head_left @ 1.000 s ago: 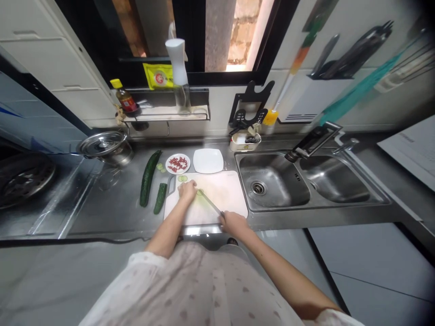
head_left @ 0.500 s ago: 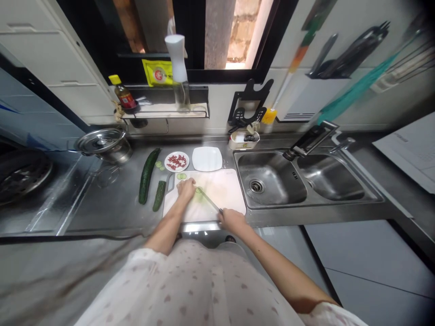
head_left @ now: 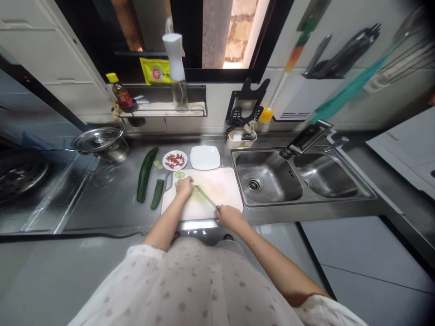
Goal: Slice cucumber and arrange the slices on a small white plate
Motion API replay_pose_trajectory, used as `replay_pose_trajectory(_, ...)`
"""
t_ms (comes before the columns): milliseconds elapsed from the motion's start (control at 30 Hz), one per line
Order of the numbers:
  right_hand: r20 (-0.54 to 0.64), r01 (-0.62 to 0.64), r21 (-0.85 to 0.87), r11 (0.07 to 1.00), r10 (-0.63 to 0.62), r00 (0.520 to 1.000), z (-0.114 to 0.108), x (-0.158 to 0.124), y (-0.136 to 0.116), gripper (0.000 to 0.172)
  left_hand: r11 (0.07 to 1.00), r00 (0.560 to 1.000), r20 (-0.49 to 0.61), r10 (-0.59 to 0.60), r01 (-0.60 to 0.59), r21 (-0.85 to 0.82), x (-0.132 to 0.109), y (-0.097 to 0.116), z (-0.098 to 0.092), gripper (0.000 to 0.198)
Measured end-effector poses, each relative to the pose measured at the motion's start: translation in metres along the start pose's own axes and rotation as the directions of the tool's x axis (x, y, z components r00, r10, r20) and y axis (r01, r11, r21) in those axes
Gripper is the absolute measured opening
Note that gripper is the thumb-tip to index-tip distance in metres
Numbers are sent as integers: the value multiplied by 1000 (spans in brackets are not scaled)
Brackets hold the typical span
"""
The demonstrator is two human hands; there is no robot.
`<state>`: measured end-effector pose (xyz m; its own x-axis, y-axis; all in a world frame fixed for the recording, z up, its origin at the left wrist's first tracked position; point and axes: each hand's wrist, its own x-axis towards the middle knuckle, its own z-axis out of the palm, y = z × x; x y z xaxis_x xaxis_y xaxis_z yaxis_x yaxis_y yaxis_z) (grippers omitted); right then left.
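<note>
My right hand (head_left: 231, 217) is closed round the handle of a knife (head_left: 208, 198), whose blade points up and left across the white cutting board (head_left: 220, 183). A thin green cucumber slice (head_left: 197, 188) lies at the blade's tip. My left hand (head_left: 184, 185) rests on the board's left part, fingers curled inward just beside that slice; what they press on is hidden. Beyond the left hand lie a couple of cucumber slices (head_left: 179, 174). Left of the board are a cut cucumber piece (head_left: 157, 194) and a long whole cucumber (head_left: 147, 174).
Behind the board stand a plate of chopped red pieces (head_left: 175, 160) and a white square plate (head_left: 205, 157). More cucumber slices (head_left: 158, 164) lie on the counter. A double sink (head_left: 268, 174) borders the right, a lidded pot (head_left: 103, 144) the left. A shelf (head_left: 163, 111) holds bottles.
The whole view has shifted slightly. Both hands and the knife keep nearly the same places on the board, with the slice still at the blade's tip.
</note>
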<state>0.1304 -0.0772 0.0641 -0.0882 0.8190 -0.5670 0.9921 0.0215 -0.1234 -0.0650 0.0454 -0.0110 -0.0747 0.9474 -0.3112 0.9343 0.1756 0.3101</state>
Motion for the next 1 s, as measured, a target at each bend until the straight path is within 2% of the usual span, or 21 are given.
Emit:
replay_pose_trajectory(333,62,41,-49,998,-38,997,-28,0,2,39,1000,1000,5,-11,11,3,3,-1,2,30)
replay_pose_trajectory(1000,49,49,-40,998,-47,998,-22,4,2,39,1000,1000,15,-12,11,13,5,-1,3,30)
